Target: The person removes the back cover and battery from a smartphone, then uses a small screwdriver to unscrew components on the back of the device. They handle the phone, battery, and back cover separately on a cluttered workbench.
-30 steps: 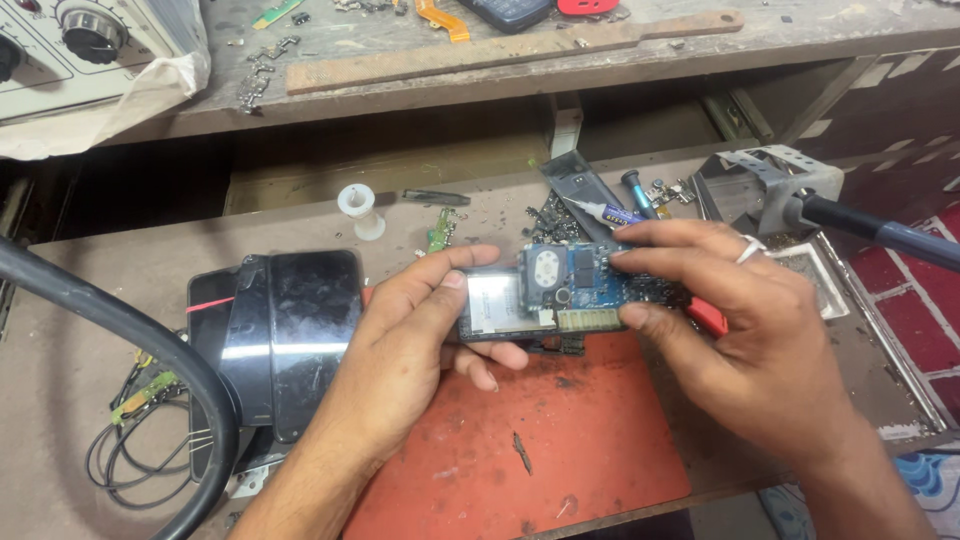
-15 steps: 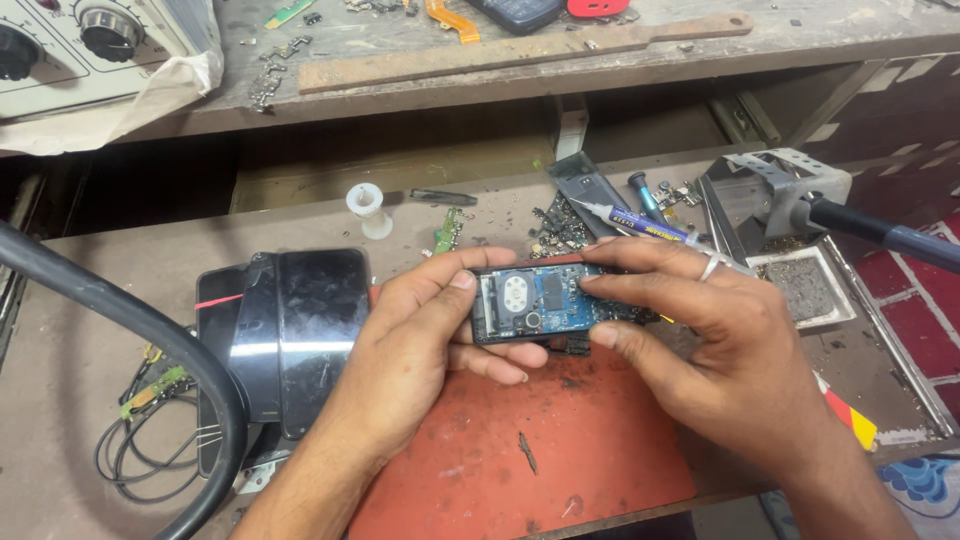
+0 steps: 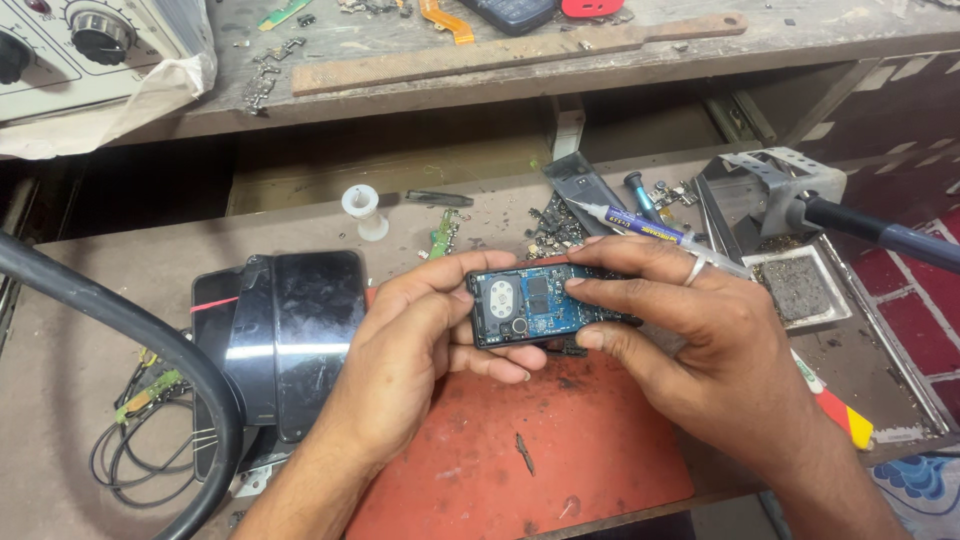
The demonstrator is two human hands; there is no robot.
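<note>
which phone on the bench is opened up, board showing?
The small one held in both hands, blue board exposed; the black phones stacked at left lie closed, dark glossy faces up.

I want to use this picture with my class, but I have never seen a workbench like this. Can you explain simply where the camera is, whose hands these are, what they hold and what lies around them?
The camera sits on the person's head and looks down, so both hands are their own. The left hand and right hand hold a small opened phone between them, its blue circuit board showing, above a red work mat. Left of it lies a stack of black phones and a thick black hose. Behind are loose small parts, a white spool, a syringe-like tube and a soldering iron in its metal stand.
</note>
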